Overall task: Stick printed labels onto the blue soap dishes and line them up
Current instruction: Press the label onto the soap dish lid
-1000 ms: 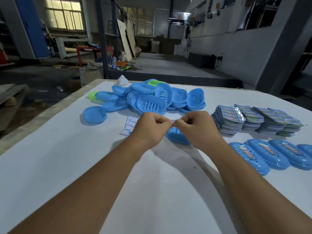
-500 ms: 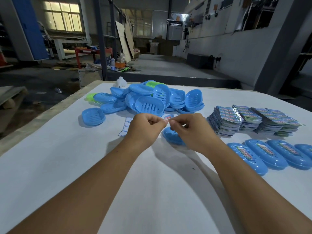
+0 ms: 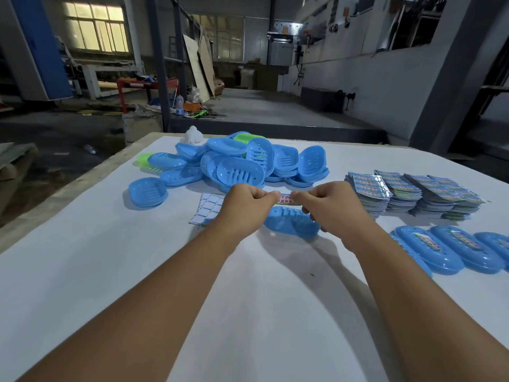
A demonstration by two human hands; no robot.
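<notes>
The left hand (image 3: 243, 205) and the right hand (image 3: 327, 205) each pinch one end of a printed label (image 3: 285, 199), which is stretched between them. The label bears red characters and sits just above a blue soap dish (image 3: 292, 221) lying upside down on the white table (image 3: 82, 271). The right hand covers the right end of this dish; the left wrist hides part of its left end.

Relative to that dish:
- Behind it: a loose pile of blue dishes (image 3: 248, 164), with a green dish (image 3: 144, 159) at the pile's left edge and a white object (image 3: 192, 135) beyond.
- Left: a sticker sheet (image 3: 208, 208), partly hidden by the left hand.
- Right: stacks of labels (image 3: 413, 193).
- Right and nearer: a row of labelled dishes (image 3: 454, 248), touching side by side.
</notes>
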